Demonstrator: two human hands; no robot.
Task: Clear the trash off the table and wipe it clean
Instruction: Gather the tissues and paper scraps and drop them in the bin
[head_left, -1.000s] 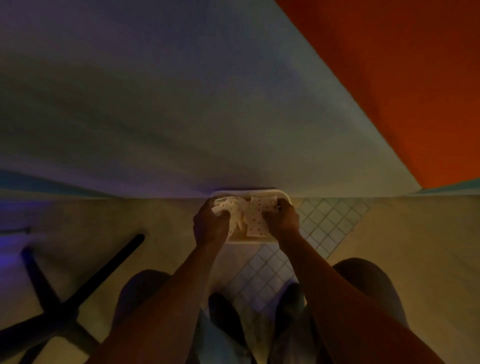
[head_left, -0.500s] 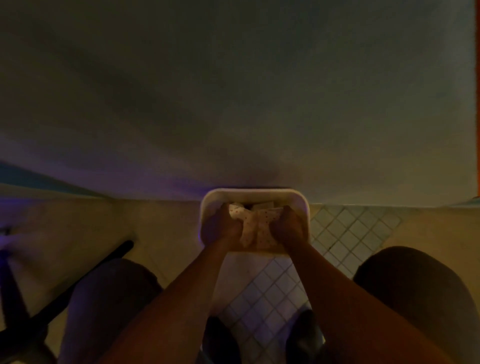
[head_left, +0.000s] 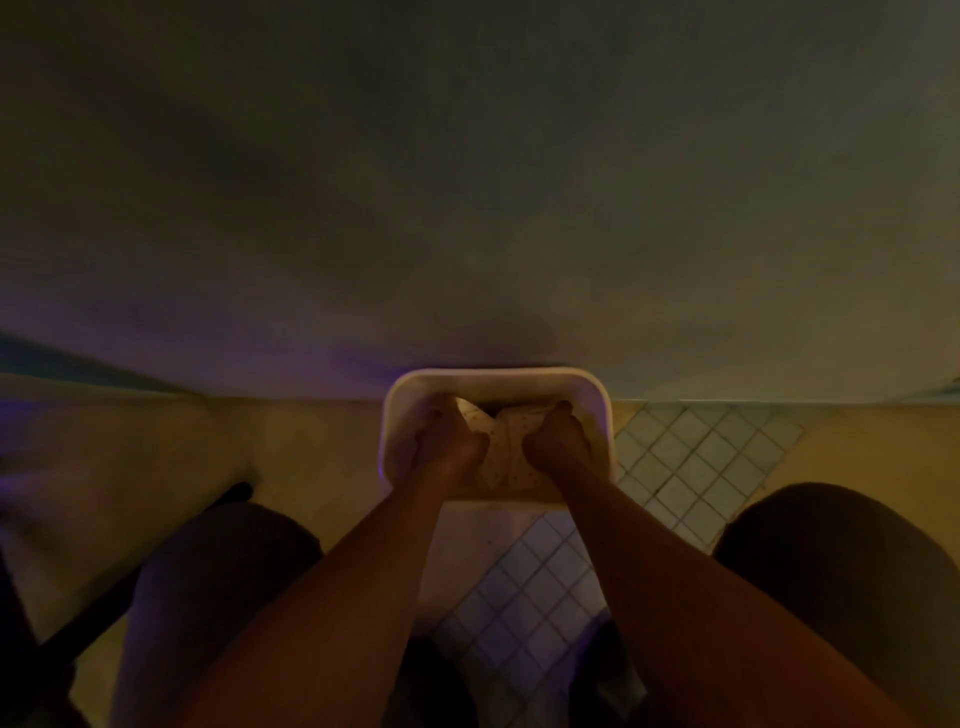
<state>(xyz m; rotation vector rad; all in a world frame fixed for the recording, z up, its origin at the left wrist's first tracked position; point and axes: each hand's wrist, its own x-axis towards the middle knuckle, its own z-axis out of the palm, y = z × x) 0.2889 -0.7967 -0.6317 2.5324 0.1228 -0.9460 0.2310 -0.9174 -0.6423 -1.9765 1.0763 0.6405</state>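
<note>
Both hands have sunk deeper into the white bin since a moment ago, and the bin now sits larger and more squarely below the person, with the red surface gone from the right side of the view.

Going left to right: a dark bar (head_left: 130, 566), maybe a furniture leg, slants across the yellowish floor (head_left: 291, 447) at the lower left, beside the person's left knee (head_left: 218, 582). The left hand (head_left: 447, 447) is inside the bin (head_left: 395, 415), fingers curled round the left part of a crumpled white paper with small dark dots (head_left: 501, 447). The right hand (head_left: 558, 444) grips the right part of the same paper, knuckles up, so the two hands are set close together with the paper bunched between them. The paper lies within the bin walls, low against its near side; light is dim and I cannot tell what else is under it. The bin stands on the floor, its far rim touching the base of a plain grey wall (head_left: 467, 182). Right of the bin a patch of small pale tiles (head_left: 691, 457) runs diagonally across the floor, and the right knee (head_left: 831, 571) fills the lower right. No bench shows in this view.
</note>
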